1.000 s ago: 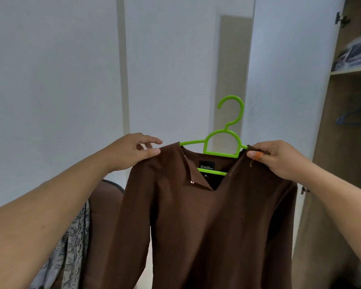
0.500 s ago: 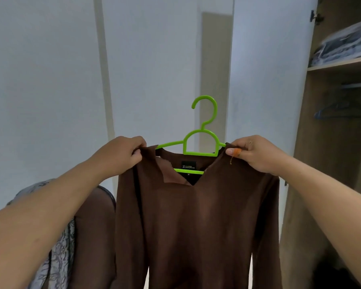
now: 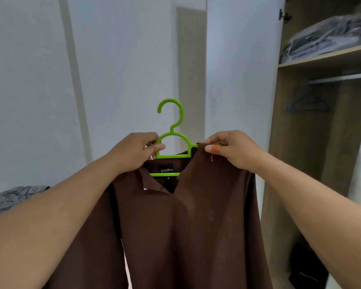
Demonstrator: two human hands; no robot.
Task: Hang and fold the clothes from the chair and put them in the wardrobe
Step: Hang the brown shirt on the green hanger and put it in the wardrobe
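Open wardrobe (image 3: 313, 142) at right; brown shirt (image 3: 186, 222) on green hanger (image 3: 173, 142), held up in front.
Left hand (image 3: 133, 151) gripping hanger and shirt collar; right hand (image 3: 231, 149) pinching shirt's other shoulder.

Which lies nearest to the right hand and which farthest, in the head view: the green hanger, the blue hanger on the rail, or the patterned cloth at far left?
From the right hand:
1. Green hanger, just to its left.
2. Blue hanger, up right in the wardrobe.
3. Patterned cloth, far left.
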